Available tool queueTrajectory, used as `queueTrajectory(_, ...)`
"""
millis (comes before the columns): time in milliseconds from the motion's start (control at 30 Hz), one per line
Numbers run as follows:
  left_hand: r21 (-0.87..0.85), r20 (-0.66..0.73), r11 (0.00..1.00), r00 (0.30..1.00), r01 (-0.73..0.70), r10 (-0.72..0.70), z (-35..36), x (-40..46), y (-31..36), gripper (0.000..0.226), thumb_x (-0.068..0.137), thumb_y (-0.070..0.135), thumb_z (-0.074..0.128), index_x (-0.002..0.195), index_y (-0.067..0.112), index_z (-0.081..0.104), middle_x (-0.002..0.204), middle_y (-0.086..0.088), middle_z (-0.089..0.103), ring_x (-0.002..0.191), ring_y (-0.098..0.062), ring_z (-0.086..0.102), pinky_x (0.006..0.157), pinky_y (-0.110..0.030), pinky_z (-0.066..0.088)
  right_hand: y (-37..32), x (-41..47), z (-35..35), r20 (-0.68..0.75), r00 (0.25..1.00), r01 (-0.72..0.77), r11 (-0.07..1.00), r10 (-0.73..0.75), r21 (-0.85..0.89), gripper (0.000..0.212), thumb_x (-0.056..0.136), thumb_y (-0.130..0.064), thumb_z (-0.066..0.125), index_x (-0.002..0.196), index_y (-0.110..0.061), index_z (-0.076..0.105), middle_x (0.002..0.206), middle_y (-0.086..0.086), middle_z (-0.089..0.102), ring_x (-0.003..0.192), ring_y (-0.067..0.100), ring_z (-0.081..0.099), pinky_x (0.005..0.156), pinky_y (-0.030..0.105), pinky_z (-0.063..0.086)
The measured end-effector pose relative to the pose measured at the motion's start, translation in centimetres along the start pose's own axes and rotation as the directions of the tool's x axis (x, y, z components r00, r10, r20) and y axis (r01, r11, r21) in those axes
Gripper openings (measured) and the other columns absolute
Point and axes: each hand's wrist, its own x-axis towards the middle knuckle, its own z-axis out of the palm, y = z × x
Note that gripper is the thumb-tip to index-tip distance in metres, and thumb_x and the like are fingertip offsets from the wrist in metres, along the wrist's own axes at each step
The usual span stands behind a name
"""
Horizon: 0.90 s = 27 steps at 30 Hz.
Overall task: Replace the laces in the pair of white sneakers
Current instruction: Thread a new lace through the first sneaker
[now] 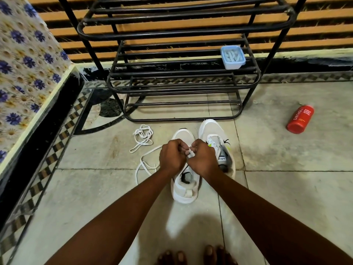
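You have two white sneakers (184, 188) (212, 134) at centre, two loose white laces (142, 137) (145, 165) at nine o'clock, one red bottle (300, 119) at three o'clock, and one black rack (177, 60) holding one blue tub (233, 57) at twelve.

Beyond the hands, a black tubular-metal rack (179, 73), slightly glossy; beneath them, white mesh-cloth sneakers (184, 190) on smooth polished stone floor tiles (286, 197).

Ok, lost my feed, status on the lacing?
Both hands, left hand and right hand, pinching lace over left sneaker. Right sneaker beside it. Spare lace loose on floor. Nothing blocking.
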Motion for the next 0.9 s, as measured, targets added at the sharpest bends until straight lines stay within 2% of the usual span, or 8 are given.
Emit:
queueTrajectory(133,0.024,0.05,0.999,0.998,0.039,-0.04,-0.2,0.9,0.1,0.018,0.077,0.009,0.07,0.073,0.026,0.073,0.067,0.017,0.073,0.074,-0.001,0.072,0.081,-0.035,0.061,0.2,0.1,-0.3,0.02,1.0,-0.006,1.0,0.005,0.03,0.039,0.07,-0.006,0.071,0.106,-0.014,0.06,0.102,0.001,0.072,0.103,0.021,0.067,0.093,0.039,0.053)
queueTrajectory(267,-0.07,0.112,0.991,0.988,0.111,-0.103,-0.4,1.4,0.0,0.019,0.069,0.01,0.076,0.074,0.028,0.07,0.073,0.01,0.075,0.077,-0.009,0.074,0.085,-0.041,0.061,-0.3,0.2,-0.7,0.045,0.998,-0.039,0.999,0.038,0.024,0.036,0.07,-0.012,0.073,0.103,-0.016,0.059,0.102,-0.001,0.071,0.1,0.018,0.066,0.092,0.033,0.052)
queueTrajectory(367,-0.101,0.12,0.991,0.99,0.085,-0.072,-0.5,1.6,-0.1,0.025,0.059,0.011,0.064,0.074,0.031,0.066,0.074,0.013,0.074,0.075,-0.012,0.073,0.081,-0.044,0.061,-2.1,0.5,-1.7,0.129,0.984,-0.123,0.992,0.123,-0.007,0.03,0.06,-0.033,0.065,0.085,-0.017,0.059,0.082,-0.003,0.066,0.083,0.02,0.061,0.073,0.03,0.05)
queueTrajectory(467,-0.099,0.117,0.99,0.989,0.1,-0.088,-0.4,1.5,0.2,0.026,0.073,-0.002,0.067,0.072,0.024,0.066,0.063,0.013,0.072,0.063,-0.006,0.07,0.073,-0.039,0.063,-3.0,1.1,-3.1,0.196,0.961,-0.211,0.974,0.192,0.078,0.023,0.051,-0.025,0.055,0.069,-0.012,0.054,0.062,0.004,0.052,0.063,0.025,0.05,0.056,0.03,0.036)
queueTrajectory(567,-0.115,0.118,0.991,0.992,0.066,-0.053,-0.3,1.4,-0.3,0.022,0.082,0.003,0.071,0.072,0.023,0.071,0.068,0.006,0.075,0.067,-0.011,0.074,0.079,-0.044,0.063,-1.9,2.1,-3.1,0.205,0.963,-0.194,0.977,0.173,0.09,0.013,0.063,-0.018,0.053,0.074,-0.011,0.057,0.069,0.008,0.055,0.071,0.027,0.053,0.062,0.036,0.041)
queueTrajectory(667,-0.084,0.112,0.996,0.994,0.018,-0.009,-0.6,1.2,-1.1,0.025,0.085,0.002,0.072,0.074,0.024,0.075,0.073,0.011,0.077,0.075,-0.008,0.075,0.083,-0.037,0.062,-0.8,2.5,-2.4,0.155,0.986,-0.069,0.998,0.069,-0.005,0.01,0.082,-0.02,0.059,0.086,-0.012,0.063,0.087,0.008,0.068,0.084,0.029,0.062,0.073,0.035,0.049)
queueTrajectory(767,-0.106,0.116,0.994,0.993,-0.015,0.028,-0.8,1.1,-1.6,0.031,0.082,-0.004,0.074,0.077,0.026,0.077,0.077,0.01,0.077,0.079,-0.008,0.075,0.087,-0.039,0.061,-0.4,2.6,-2.3,0.115,0.993,0.028,0.997,-0.019,-0.075,0.005,0.084,-0.014,0.064,0.088,-0.012,0.065,0.089,0.004,0.071,0.091,0.024,0.066,0.086,0.036,0.054)
queueTrajectory(900,0.012,0.031,0.991,0.991,-0.132,0.131,-0.5,0.7,-1.5,0.035,0.074,-0.007,0.063,0.077,0.027,0.074,0.08,0.012,0.075,0.075,-0.006,0.073,0.076,-0.034,0.06,-0.4,3.0,-2.3,0.117,0.99,0.094,0.985,-0.077,-0.142,0.005,0.083,-0.011,0.065,0.081,-0.015,0.062,0.086,0.003,0.072,0.091,0.024,0.068,0.084,0.033,0.054)
